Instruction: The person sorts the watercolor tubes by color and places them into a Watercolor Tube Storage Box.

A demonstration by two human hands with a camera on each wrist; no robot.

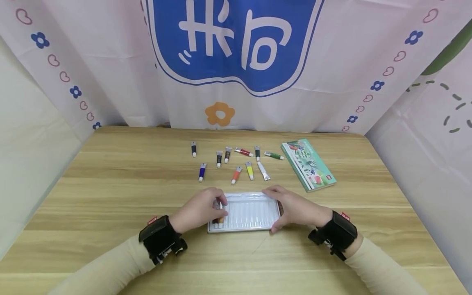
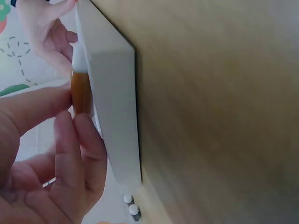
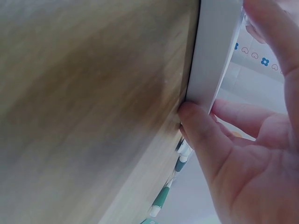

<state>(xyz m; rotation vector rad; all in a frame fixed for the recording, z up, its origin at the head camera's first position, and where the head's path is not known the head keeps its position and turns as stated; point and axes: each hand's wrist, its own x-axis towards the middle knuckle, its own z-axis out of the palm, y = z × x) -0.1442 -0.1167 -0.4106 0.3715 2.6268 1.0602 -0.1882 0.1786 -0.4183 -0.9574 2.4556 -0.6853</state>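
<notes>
A white plastic tray (image 1: pixel 252 211) with a row of narrow slots lies on the table in front of me. At its left end my left hand (image 1: pixel 199 208) pinches a small ochre paint tube (image 2: pixel 81 91) between thumb and fingers, the tube's white cap toward me. Beside that tube, a dark brown one (image 1: pixel 215 223) sits in the leftmost part of the tray, partly hidden by the fingers. My right hand (image 1: pixel 296 207) grips the tray's right end, thumb at the near corner and fingers at the far one. In the right wrist view, fingertips press the tray's white side wall (image 3: pixel 212 60).
Several paint tubes lie scattered beyond the tray, among them a blue one (image 1: pixel 202 172), an orange one (image 1: pixel 236 175), a yellow one (image 1: pixel 249 170) and a white one (image 1: pixel 263 171). A green illustrated box (image 1: pixel 309 164) lies at the right. A printed curtain (image 1: pixel 121 82) hangs behind the wooden table (image 1: pixel 110 196).
</notes>
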